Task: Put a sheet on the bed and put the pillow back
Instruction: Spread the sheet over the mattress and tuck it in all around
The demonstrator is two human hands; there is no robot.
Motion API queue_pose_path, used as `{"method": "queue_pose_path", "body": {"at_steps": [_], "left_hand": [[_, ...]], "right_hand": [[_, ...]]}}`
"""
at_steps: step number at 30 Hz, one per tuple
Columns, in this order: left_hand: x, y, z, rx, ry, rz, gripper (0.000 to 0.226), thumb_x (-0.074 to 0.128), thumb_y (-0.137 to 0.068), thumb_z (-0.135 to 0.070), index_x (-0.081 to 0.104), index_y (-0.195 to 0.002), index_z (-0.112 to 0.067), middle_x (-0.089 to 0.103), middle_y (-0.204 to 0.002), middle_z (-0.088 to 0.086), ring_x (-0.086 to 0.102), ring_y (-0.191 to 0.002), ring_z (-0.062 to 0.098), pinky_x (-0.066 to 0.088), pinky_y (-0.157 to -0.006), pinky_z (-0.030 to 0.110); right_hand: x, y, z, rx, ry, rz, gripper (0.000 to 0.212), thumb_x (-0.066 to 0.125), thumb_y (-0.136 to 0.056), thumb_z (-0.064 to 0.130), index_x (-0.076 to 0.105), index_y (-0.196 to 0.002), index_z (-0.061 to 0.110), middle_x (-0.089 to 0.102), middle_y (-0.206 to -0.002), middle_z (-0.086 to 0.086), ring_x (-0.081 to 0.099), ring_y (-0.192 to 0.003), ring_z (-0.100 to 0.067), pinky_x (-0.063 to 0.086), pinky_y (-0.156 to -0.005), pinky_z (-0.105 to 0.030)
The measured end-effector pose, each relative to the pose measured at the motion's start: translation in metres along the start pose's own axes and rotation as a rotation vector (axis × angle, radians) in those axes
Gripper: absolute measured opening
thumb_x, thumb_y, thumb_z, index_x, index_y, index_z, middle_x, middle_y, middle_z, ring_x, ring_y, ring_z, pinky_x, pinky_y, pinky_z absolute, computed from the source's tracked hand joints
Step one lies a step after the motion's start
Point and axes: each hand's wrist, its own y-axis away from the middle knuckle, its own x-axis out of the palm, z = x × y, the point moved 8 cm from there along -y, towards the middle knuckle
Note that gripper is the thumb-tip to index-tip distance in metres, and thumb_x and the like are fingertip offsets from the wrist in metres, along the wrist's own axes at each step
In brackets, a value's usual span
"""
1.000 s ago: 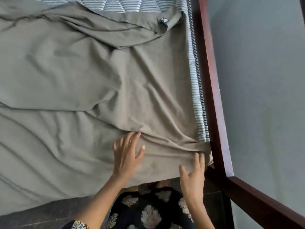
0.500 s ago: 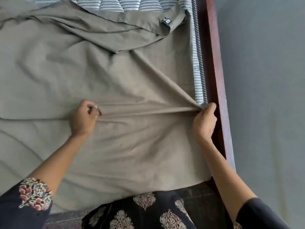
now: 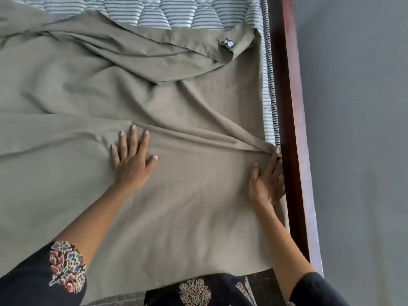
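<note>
The olive sheet (image 3: 198,206) lies over most of the bed, but it is far from smooth. Toward 12 o'clock the striped mattress (image 3: 154,12) shows bare, and the sheet's far edge is doubled back on itself there, with a small dark label (image 3: 228,43) turned up at about 1 o'clock. No pillow is anywhere in view.

The left hand (image 3: 132,157) lies flat on the cloth with its fingers spread and straight, pressing just below a long raised fold that runs off toward 3 o'clock. The right hand (image 3: 267,182) is also unclenched. Its fingers are straight along the mattress edge, right against the dark wooden bed frame (image 3: 293,129), and the fingertips meet the bunched end of that fold. Neither hand grips anything.

I'd say she is flattening the near part and working the side down at the frame. The trouble I would watch for is the fold. If the right hand pushes cloth into the gap while the ridge is taut between the two hands, the crease gets trapped and the sheet sits skewed. A hard sweep away from her could also shove more slack onto the heap at 12 o'clock, leaving the head of the mattress uncovered. Fingers wedged between mattress and frame could get pinched.
</note>
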Motion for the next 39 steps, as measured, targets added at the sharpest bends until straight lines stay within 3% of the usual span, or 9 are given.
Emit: {"method": "queue_pose_path", "body": {"at_steps": [5,9,12,15,19,22,27,35,39], "left_hand": [[-0.041,-0.003,-0.001,-0.072,0.181,-0.349,0.048,0.048,-0.078,-0.034,0.060,-0.122,-0.019,0.048,-0.140,0.007,0.045,-0.124,0.034,0.030,-0.100,0.051],[-0.075,-0.032,0.005,-0.121,0.325,-0.547,0.042,0.045,-0.081,-0.027,0.061,-0.117,-0.011,0.062,-0.111,0.016,0.056,-0.100,0.038,0.039,-0.086,0.045],[-0.077,-0.074,0.009,-0.189,0.497,-0.455,0.062,0.061,-0.084,-0.022,0.038,-0.140,-0.008,0.062,-0.107,0.016,0.056,-0.101,0.036,0.043,-0.089,0.045],[-0.072,-0.115,0.018,-0.298,0.574,-0.295,0.093,0.069,-0.080,-0.031,0.007,-0.150,-0.023,0.067,-0.095,0.014,0.062,-0.090,0.035,0.050,-0.080,0.047],[-0.073,-0.147,0.022,-0.272,0.341,-0.169,0.022,0.063,-0.085,-0.027,0.055,-0.103,-0.017,0.068,-0.094,0.019,0.062,-0.092,0.039,0.047,-0.074,0.042],[-0.089,-0.160,0.012,-0.230,0.396,-0.225,0.017,0.053,-0.090,-0.029,0.047,-0.078,-0.018,0.068,-0.081,0.016,0.063,-0.081,0.037,0.050,-0.069,0.045],[-0.146,-0.197,-0.039,-0.049,0.385,-0.415,0.020,0.047,-0.095,-0.030,0.052,-0.095,-0.010,0.070,-0.094,0.014,0.061,-0.091,0.038,0.046,-0.072,0.045],[-0.080,-0.202,-0.067,0.128,0.066,-0.159,0.080,0.063,-0.083,-0.038,0.022,-0.149,-0.019,0.033,-0.149,0.011,0.031,-0.135,0.033,0.018,-0.111,0.051],[-0.051,-0.196,-0.061,0.093,-0.042,-0.123,0.082,0.024,-0.085,-0.067,0.004,-0.151,-0.023,0.001,-0.159,0.001,-0.001,-0.147,0.028,-0.003,-0.110,0.062]], "right_hand": [[-0.010,-0.003,0.018,0.146,-0.113,0.055,0.078,0.043,-0.095,0.037,-0.004,-0.151,0.011,0.009,-0.158,-0.013,0.005,-0.146,-0.025,0.002,-0.115,-0.045],[-0.012,0.048,0.087,-0.138,-0.197,0.067,0.083,0.058,-0.084,0.029,0.012,-0.150,0.009,0.020,-0.155,-0.014,0.017,-0.141,-0.025,0.008,-0.112,-0.040],[-0.047,0.032,0.143,-0.422,-0.202,-0.233,0.056,0.055,-0.072,0.023,0.054,-0.127,0.010,0.059,-0.113,-0.011,0.045,-0.104,-0.030,0.031,-0.086,-0.040],[-0.044,-0.043,0.161,-0.277,-0.225,-0.013,0.050,0.053,-0.086,0.019,0.040,-0.134,0.009,0.058,-0.115,-0.015,0.054,-0.105,-0.037,0.042,-0.079,-0.040],[-0.022,-0.085,0.183,-0.371,0.062,0.209,0.045,0.050,-0.092,0.024,0.031,-0.130,0.009,0.062,-0.108,-0.022,0.059,-0.096,-0.039,0.044,-0.072,-0.039],[-0.053,-0.103,0.194,-0.310,-0.062,0.041,0.020,0.034,-0.092,0.010,0.040,-0.111,0.008,0.060,-0.101,-0.024,0.057,-0.091,-0.041,0.043,-0.074,-0.041],[-0.097,-0.138,0.199,-0.068,-0.515,-0.243,0.021,0.027,-0.089,0.006,0.036,-0.107,0.008,0.056,-0.087,-0.013,0.056,-0.080,-0.033,0.046,-0.072,-0.040],[-0.011,-0.136,0.182,-0.337,0.040,-0.163,0.064,0.021,-0.090,0.039,0.034,-0.144,0.007,0.020,-0.156,-0.013,0.018,-0.143,-0.032,0.016,-0.114,-0.044],[-0.017,-0.141,0.193,-0.287,0.026,-0.095,0.060,0.038,-0.091,0.027,0.028,-0.145,0.003,0.010,-0.157,-0.018,0.007,-0.145,-0.033,0.007,-0.117,-0.042]]}}
